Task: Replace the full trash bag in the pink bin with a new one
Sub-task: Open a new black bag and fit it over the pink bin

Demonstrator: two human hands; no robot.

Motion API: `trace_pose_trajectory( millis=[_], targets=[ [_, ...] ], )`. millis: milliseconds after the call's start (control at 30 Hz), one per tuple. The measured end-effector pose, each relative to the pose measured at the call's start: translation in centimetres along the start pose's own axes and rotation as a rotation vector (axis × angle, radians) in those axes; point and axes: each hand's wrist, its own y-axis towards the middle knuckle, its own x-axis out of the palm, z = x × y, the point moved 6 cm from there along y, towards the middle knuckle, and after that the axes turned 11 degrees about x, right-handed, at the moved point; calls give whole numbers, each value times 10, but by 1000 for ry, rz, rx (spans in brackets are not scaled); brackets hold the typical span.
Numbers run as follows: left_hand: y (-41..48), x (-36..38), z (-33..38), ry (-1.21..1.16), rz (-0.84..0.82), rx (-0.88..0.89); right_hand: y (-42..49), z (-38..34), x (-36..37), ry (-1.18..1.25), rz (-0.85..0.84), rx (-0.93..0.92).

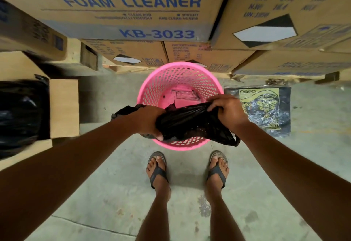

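Note:
A pink perforated bin stands on the concrete floor straight ahead of my feet. A crumpled black trash bag hangs over the bin's near rim. My left hand grips the bag's left part and my right hand grips its top right edge. Inside the bin the pink bottom shows, with some flat pieces lying on it. A flat pack of black bags with a gold label lies on the floor right of the bin.
Stacked cardboard cartons on wooden pallets rise just behind the bin. At the left, an open carton holds a bulging black bag. My sandalled feet stand on bare concrete close to the bin.

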Motion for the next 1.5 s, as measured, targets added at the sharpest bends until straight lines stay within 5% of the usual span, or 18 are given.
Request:
trace_pose_trajectory(
  millis=[100, 167, 300, 467, 633, 1067, 1333, 1500],
  targets=[
    [1, 5, 13, -175, -71, -100, 7, -7, 10, -126, -77, 2],
    [4, 1, 15, -76, 8, -121, 10, -13, 12, -152, -92, 10],
    [5, -21, 20, 341, 281, 84, 14, -10, 14, -109, -90, 67],
    [0, -32, 30, 73, 418, 423, 19, -9, 14, -125, -188, 78],
    [-2, -49, -5, 66, 571, 78, 21, -2, -1, -19, -91, 83],
    [-3, -68, -40, 96, 790, 105, 31, 11, -14, 197, 137, -26],
    [56, -83, -69, 146, 763, -285, 87, 5, 8, -40, 225, 61],
    [72, -90, -84, 41, 705, -320, 102, 10, 7, -211, 151, 294]
  ],
)
